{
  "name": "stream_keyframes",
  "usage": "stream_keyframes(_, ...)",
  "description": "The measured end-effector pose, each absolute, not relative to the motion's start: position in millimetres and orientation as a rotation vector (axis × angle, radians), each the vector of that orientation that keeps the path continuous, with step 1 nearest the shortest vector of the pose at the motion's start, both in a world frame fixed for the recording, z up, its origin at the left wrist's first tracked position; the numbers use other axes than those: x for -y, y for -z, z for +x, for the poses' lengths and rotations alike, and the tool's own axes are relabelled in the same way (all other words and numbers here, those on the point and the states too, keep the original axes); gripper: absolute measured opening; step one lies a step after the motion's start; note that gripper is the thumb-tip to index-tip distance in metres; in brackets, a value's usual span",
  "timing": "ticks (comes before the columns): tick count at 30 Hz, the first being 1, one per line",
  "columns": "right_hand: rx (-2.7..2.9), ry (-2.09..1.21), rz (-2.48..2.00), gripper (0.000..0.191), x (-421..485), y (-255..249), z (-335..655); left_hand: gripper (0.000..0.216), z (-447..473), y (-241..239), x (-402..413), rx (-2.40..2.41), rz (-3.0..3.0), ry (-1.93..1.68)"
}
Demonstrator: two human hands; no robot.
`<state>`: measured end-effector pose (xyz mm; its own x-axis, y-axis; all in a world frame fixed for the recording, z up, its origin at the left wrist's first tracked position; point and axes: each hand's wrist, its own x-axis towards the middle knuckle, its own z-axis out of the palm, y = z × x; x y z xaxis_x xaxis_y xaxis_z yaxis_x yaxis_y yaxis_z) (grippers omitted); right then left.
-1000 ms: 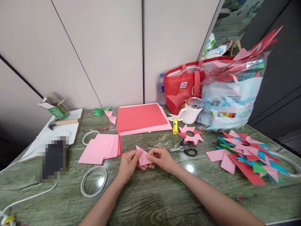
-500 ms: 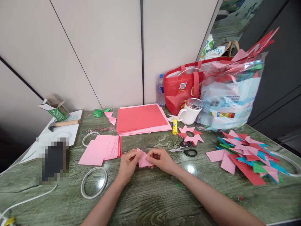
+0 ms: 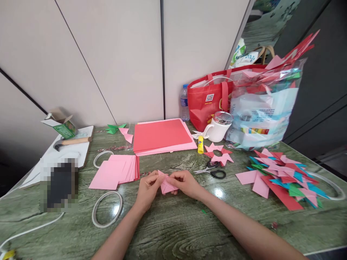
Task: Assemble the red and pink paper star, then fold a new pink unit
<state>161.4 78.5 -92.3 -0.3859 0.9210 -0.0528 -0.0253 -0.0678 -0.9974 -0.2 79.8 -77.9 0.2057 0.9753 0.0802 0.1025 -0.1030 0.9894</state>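
A small folded piece of pink paper point(image 3: 168, 186) with visible creases is held between both hands, just above the green marbled table point(image 3: 173, 231). My left hand point(image 3: 150, 185) pinches its left edge between thumb and fingers. From the other side, my right hand point(image 3: 184, 183) grips it with the thumb on top, some fingers hidden beneath. To the left lies a fanned stack of pink paper squares point(image 3: 115, 169) with red ones under it. Black-handled scissors point(image 3: 213, 170) rest to the right, in front of a pink and red folded paper ring point(image 3: 219, 154).
Larger red and pink sheets point(image 3: 162, 135) lie behind my hands. A glue stick point(image 3: 200, 145), a white mug point(image 3: 217, 130), a red bag point(image 3: 202, 104) and a stuffed plastic bag point(image 3: 260, 115) stand right. Colourful folded pieces point(image 3: 287, 173) are heaped right; tape rolls point(image 3: 107, 209) lie left.
My right thumb has moved left across the pink paper, toward the left thumb, and the paper has turned slightly. The view has shifted a little.
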Motion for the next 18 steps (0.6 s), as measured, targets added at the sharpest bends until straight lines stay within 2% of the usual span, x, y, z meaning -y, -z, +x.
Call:
stream_keyframes(6,1.440,-1.512,-1.067,0.036,-77.0,96.3,160.3,0.044,0.1,84.3,-81.6,-1.151,1.303,-1.078)
stream_keyframes(18,1.605,-1.460,-1.037,0.039,-74.8,84.4,159.6,0.051,2.7,84.2,-80.2,-1.204,1.260,-1.105)
